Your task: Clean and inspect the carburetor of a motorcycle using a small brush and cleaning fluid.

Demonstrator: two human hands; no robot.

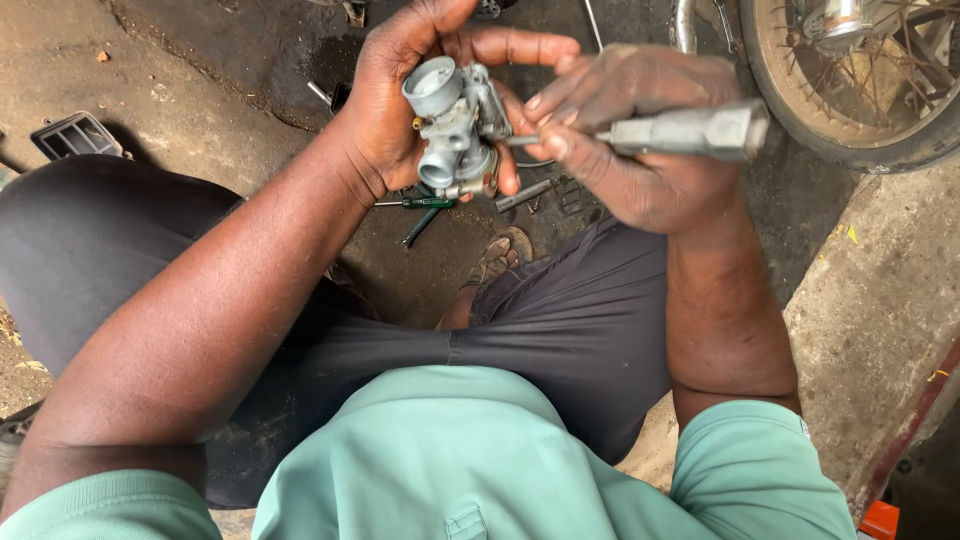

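Nearest the camera, your green shirt (440,470) fills the bottom edge, with dark shorts (560,330) over spread knees. Both forearms rise from the lower corners and converge at top centre.

Left hand (400,100): wrist bent inward, palm toward you, thumb up and fingers curled round the back of the carburettor (458,130). Firm grasp; the part sits in the palm, above the gap between your knees, its round cap tilted to upper left.

Right hand (640,140): wrist cocked, back of the hand toward the camera, fingers closed around a grey-handled tool (690,130). Handle points right; the thin shaft runs left and meets the carburettor's right side. The fingertips of the two hands touch there.

Below the hands, on the dirt: a green-handled screwdriver (425,205), small metal parts just beside it, and your sandalled foot (498,258).

Farther out: a black vent piece (75,135) at far left, a spoked wheel (860,90) at top right, well apart from the hands.
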